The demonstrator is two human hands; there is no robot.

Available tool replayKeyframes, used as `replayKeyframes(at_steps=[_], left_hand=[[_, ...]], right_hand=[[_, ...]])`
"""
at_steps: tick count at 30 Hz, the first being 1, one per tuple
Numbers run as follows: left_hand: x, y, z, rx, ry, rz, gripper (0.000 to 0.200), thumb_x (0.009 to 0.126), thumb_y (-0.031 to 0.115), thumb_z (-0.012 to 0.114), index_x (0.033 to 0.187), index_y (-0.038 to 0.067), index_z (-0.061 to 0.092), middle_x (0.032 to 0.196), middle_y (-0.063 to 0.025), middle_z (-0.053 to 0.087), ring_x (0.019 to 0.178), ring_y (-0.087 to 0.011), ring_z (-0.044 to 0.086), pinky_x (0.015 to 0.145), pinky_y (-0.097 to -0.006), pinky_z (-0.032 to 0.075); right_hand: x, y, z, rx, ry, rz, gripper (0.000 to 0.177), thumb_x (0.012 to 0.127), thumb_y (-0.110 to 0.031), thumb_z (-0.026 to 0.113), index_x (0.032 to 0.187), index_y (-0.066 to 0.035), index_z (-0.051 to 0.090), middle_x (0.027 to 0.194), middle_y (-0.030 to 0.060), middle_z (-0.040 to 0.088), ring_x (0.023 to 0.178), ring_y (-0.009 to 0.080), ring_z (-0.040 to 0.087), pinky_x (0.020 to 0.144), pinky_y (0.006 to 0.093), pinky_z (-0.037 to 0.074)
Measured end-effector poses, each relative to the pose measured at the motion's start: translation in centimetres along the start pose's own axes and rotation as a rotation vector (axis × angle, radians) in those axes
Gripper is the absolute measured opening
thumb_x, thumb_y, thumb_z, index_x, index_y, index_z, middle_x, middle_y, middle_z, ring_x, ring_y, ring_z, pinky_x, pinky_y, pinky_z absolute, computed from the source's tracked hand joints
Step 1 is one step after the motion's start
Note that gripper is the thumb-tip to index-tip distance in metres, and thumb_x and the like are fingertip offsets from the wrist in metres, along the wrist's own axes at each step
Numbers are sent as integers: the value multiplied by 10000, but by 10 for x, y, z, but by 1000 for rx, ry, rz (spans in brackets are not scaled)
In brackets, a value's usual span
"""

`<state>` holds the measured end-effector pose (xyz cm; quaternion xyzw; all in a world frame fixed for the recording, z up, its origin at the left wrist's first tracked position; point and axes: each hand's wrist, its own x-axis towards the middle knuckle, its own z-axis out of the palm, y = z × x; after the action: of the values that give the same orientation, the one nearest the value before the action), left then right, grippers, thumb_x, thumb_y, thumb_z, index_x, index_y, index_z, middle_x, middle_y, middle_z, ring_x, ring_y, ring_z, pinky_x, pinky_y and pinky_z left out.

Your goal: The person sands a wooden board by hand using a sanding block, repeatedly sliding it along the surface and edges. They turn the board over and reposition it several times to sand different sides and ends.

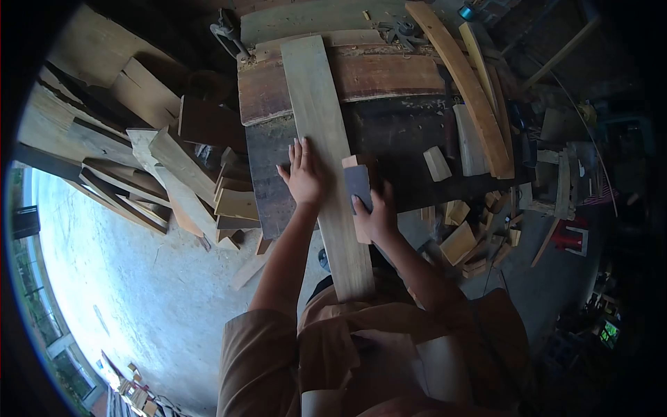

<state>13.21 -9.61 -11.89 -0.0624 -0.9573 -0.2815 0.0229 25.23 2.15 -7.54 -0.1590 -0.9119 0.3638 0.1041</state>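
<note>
A long pale wooden board [319, 104] runs from the far side of the workbench [278, 181] toward my body, its near end close to my waist. My left hand [303, 179] lies flat on the board's left edge, fingers stretched forward and thumb out to the side. At the board's right edge, my right hand [377, 214] grips a sanding block [358, 182], a wooden block with a grey face, tilted so that this face shows. My thumb presses on the grey face, while the other fingers are mostly hidden behind the block.
A curved wooden piece [469, 90] and a small wood block [437, 164] lie on the bench's right side. A metal clamp [228, 35] stands at the back left. Stacked boards [180, 163] lean on the left; offcuts [462, 240] and a red stool [571, 238] are at the right.
</note>
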Motion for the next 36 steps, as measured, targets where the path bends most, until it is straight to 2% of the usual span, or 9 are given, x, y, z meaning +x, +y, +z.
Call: replayKeyframes(at_steps=[3,6,14,18,21,26,31,34,36], left_hand=[[2,1,-2,-14,-11,-10,506,858,184,386,1358,164,304,1397,-74,313,1304,-233,262,1020,-576,71],[1,3,-3,-24,2,-6,499,863,187,384,1355,163,307,1393,-75,320,1303,-232,264,1021,-577,68],[0,0,-1,-35,5,-18,448,888,203,384,1332,154,356,1377,-82,347,1289,-230,297,1018,-567,80],[-1,2,-3,-24,-14,-26,443,896,217,385,1332,147,355,1369,-89,357,1286,-228,302,1022,-556,88],[0,3,-5,-30,-9,-28,439,898,213,383,1332,148,356,1366,-88,361,1287,-227,301,1024,-552,90],[0,3,-3,-25,-4,-29,434,899,219,381,1328,154,365,1369,-78,360,1290,-228,294,1027,-546,86],[0,1,-5,-87,32,-3,482,859,171,385,1339,167,340,1365,-70,368,1296,-239,282,1032,-554,68],[1,-3,-1,-66,33,10,508,843,153,371,1348,173,321,1373,-64,357,1300,-239,272,1031,-559,64],[3,-4,0,-65,28,11,508,844,158,369,1350,174,319,1376,-62,354,1300,-239,273,1030,-559,63]], right_hand=[[-57,-2,-13,-38,-36,3,526,758,-239,621,1202,-25,439,1161,254,387,1019,405,464,848,421,413],[-44,-5,-8,-66,-37,26,535,757,-237,621,1213,-31,431,1162,250,388,1014,400,468,843,420,416],[211,-36,31,-222,72,-57,355,762,-317,586,958,-22,591,1010,259,486,929,385,514,789,424,443],[333,-57,49,-314,84,-54,387,782,-346,547,1018,-41,585,961,225,542,914,356,545,760,418,473],[352,-58,42,-130,-11,5,386,788,-344,542,1031,-46,576,962,215,560,920,354,551,754,424,479],[279,-36,42,-256,2,-34,385,786,-347,556,1009,-34,576,1093,279,481,1013,388,496,830,429,435],[76,-21,20,-281,64,-47,371,790,-291,567,1032,-9,568,1177,309,392,1080,427,432,883,441,398],[-41,-25,-7,-284,-63,26,577,763,-222,613,1260,-29,392,1204,288,347,1054,433,436,869,433,405],[-94,-18,-20,-288,-101,-136,616,746,-192,624,1293,-61,371,1207,294,342,1065,436,431,863,445,414]])
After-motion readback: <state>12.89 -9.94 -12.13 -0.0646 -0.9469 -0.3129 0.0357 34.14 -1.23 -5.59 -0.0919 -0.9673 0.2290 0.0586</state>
